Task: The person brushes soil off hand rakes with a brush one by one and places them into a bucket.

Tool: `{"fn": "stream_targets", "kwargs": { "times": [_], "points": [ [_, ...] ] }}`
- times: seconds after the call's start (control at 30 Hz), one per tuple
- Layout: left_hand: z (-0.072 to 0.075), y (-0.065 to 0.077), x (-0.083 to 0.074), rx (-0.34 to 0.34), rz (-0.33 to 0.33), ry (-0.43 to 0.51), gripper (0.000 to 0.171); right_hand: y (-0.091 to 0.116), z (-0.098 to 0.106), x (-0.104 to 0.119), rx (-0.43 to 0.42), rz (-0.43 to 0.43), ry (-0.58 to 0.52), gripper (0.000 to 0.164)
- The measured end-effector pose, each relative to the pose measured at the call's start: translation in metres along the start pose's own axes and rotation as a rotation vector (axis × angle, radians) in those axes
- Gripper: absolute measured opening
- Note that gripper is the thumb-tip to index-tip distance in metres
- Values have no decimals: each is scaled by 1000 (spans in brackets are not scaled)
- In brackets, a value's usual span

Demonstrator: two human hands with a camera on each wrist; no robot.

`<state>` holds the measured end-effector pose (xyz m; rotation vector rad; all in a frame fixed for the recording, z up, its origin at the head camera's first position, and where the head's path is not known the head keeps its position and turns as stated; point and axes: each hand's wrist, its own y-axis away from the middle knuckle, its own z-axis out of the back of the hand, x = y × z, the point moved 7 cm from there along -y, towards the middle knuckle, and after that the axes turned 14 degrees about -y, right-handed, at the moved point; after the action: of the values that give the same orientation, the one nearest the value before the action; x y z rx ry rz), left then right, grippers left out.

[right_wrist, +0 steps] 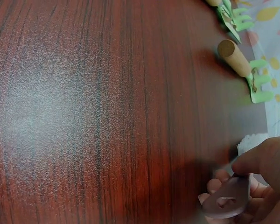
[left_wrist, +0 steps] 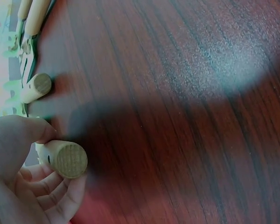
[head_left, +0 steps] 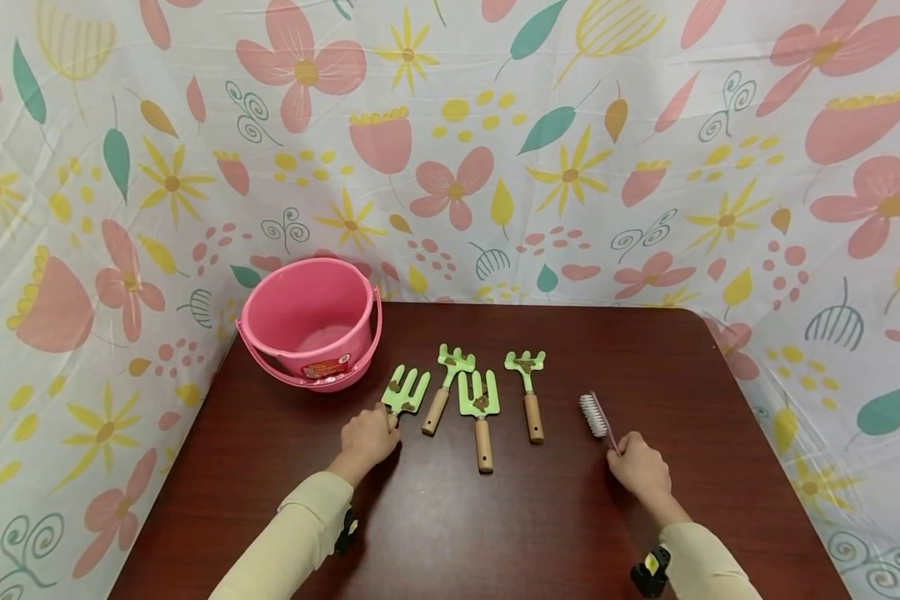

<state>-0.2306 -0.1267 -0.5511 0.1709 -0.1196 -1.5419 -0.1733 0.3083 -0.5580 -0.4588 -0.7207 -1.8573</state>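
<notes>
My left hand grips the wooden handle of a green garden fork with brown smears on its tines. Fingers and thumb wrap that handle in the left wrist view, its round end facing the camera. On the right, my right hand holds a scrub brush with white bristles by its purplish handle, which has a hole near the end. Between the hands lie another green fork and two small green rakes, one on the left and one on the right, all smeared brown.
A pink bucket stands at the back left of the dark wooden table, its handle hanging down in front. Behind the table hangs a flower-patterned cloth, which also runs along both sides.
</notes>
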Motion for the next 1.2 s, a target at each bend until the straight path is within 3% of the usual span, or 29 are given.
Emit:
{"fn": "stream_targets", "kwargs": {
  "times": [0.37,0.57,0.73,1.03,1.2],
  "points": [
    [3,-1,6,4,-5,-7,32,-1,-3,1,72,75,-37,37],
    [5,-3,9,20,-10,-1,25,1,-8,-4,198,5,-211,44],
    [5,-3,12,37,-8,0,27,4,-9,-4,243,-49,-344,43],
    [7,-2,13,65,7,-11,28,5,-9,-4,280,-95,-420,37],
    [8,-2,15,74,-1,-27,28,3,-9,-3,281,-74,-435,34]
  ]
}}
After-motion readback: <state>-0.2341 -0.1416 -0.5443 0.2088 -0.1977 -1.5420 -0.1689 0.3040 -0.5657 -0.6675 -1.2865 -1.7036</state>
